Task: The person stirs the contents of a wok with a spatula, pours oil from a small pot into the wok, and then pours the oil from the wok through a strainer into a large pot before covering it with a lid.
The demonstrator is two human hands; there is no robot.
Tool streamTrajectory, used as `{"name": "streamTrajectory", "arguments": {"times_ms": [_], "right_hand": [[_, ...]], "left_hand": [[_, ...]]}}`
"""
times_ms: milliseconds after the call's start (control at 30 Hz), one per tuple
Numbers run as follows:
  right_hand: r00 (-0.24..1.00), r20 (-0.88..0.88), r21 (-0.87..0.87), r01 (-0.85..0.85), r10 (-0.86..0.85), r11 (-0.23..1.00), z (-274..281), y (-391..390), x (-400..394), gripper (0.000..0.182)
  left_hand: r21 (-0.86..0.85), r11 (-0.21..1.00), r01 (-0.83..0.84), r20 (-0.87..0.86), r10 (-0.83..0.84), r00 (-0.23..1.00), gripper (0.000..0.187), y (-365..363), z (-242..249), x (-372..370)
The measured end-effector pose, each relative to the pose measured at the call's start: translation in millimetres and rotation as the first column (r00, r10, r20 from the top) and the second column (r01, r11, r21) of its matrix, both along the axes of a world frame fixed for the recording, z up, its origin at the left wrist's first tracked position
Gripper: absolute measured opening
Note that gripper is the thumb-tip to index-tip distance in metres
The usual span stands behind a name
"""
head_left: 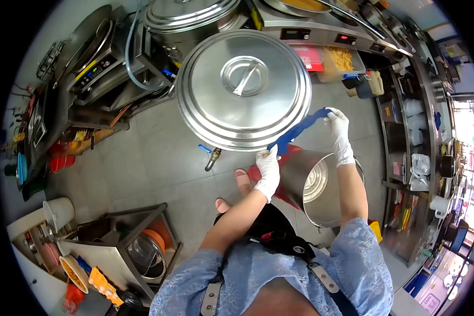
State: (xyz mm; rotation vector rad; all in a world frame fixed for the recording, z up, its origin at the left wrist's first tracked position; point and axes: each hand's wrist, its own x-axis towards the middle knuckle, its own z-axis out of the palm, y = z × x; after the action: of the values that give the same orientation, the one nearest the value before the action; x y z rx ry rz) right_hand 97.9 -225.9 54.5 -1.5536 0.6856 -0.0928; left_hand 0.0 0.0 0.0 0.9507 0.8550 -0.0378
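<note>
A strip of blue cloth (299, 130) is stretched between my two white-gloved hands. My left hand (268, 169) pinches its lower end beside the rim of a large lidded steel pot (210, 87). The other end, up and to the right, is gripped by my right hand (339, 129). The pot's round lid has a metal handle (246, 78) in the middle, and a tap with a blue lever (212, 158) sticks out low on the near side. Under my right forearm, an open steel pot (313, 208) lies tilted, its inside showing.
Something red (287, 200) sits beside the tilted pot. A second lidded pot (192, 18) and a cooker counter (321, 36) stand at the back. Steel shelves (387, 131) line the right side. A steel stand (108, 255) with bowls is at lower left.
</note>
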Motion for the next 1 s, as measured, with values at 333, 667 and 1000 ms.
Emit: {"name": "streamTrajectory", "arguments": {"times_ms": [333, 667, 1000], "right_hand": [[0.992, -0.085, 0.331, 0.114, -0.090, 0.937, -46.3, -22.8, 39.7, 0.018], [0.932, -0.304, -0.501, -0.335, 0.200, 0.798, -72.3, 0.7, 19.0, 0.013], [0.905, -0.416, -0.555, -0.331, 0.090, 0.763, -69.1, 52.5, 0.6, 0.022]], "left_hand": [[-0.181, 0.975, 0.126, -0.022, -0.132, 0.991, 0.015, -21.9, 18.1, -5.5], [0.094, 0.837, 0.539, -0.119, -0.528, 0.841, 0.028, -6.8, -35.6, -30.8], [0.008, 0.767, 0.641, -0.229, -0.623, 0.748, 0.028, 87.6, -17.2, -51.6]]}}
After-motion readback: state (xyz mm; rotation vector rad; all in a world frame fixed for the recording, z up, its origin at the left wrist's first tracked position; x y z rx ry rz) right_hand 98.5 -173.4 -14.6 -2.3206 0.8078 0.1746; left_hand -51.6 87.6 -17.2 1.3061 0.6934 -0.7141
